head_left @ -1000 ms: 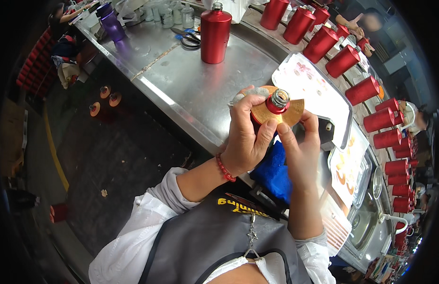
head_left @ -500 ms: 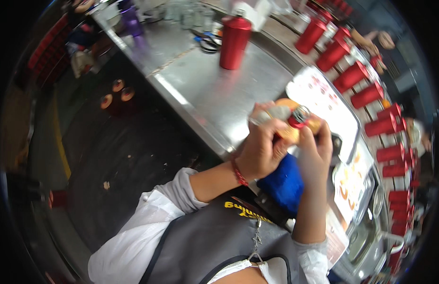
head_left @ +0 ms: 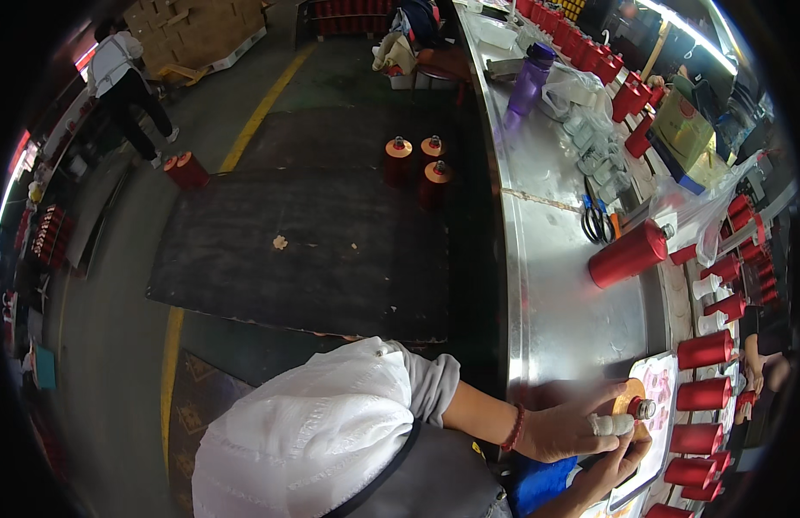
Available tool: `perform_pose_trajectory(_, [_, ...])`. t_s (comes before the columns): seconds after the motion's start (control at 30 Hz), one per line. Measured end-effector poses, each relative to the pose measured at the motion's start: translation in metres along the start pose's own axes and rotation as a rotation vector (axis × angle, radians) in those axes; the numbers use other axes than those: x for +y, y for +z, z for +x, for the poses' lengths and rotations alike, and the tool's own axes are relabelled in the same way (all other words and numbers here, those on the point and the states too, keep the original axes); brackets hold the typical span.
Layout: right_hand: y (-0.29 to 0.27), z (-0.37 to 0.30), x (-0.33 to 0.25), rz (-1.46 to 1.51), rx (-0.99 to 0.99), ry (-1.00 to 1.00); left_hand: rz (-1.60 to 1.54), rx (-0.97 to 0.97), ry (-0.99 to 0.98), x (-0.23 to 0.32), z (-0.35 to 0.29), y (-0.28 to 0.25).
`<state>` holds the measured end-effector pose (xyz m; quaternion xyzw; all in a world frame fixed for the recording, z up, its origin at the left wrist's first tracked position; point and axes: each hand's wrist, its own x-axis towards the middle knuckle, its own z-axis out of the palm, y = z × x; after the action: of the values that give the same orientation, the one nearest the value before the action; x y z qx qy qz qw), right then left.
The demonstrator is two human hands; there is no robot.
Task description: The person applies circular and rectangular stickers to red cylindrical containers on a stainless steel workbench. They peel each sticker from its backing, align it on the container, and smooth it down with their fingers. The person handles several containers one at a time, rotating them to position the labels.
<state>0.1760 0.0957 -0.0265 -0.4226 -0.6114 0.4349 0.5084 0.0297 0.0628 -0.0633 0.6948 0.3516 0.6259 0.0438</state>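
Observation:
A red bottle with a gold-orange collar (head_left: 628, 399) and a bare metal threaded neck is between my two hands at the lower right. Its body is mostly hidden by the hands. My left hand (head_left: 572, 430), with a red bracelet at the wrist and pale wraps on its fingers, grips the bottle at the collar. Close below it, my right hand (head_left: 622, 464) closes its fingers on the near side of the same bottle. A white sheet with small pink-red pieces (head_left: 657, 384) lies on a tray just beyond. Blue cloth (head_left: 542, 488) shows under my wrists.
On the metal table (head_left: 547, 302) stand a red bottle (head_left: 629, 255), black-handled scissors (head_left: 597, 223), clear glass pieces (head_left: 600, 155) and a purple bottle (head_left: 531, 79). Red bottles (head_left: 705, 393) line the right. Several more (head_left: 397, 160) stand on the dark floor mat (head_left: 313, 250). A person (head_left: 119, 86) walks far left.
My view has swung left, so the table and hands now appear farther right and lower, and more floor shows. The bottle is in both hands in both frames.

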Motion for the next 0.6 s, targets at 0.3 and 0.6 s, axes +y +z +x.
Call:
perform_pose_trajectory(0.3, [-0.005, 0.003, -0.007, -0.031, 0.008, 0.060, -0.160, -0.058, -0.005, -0.009, 0.004, -0.017])
perform_pose_trajectory(0.6, [0.017, -0.010, -0.014, 0.025, 0.144, 0.038, -0.352, 0.051, -0.419, 0.002, 0.020, -0.006])
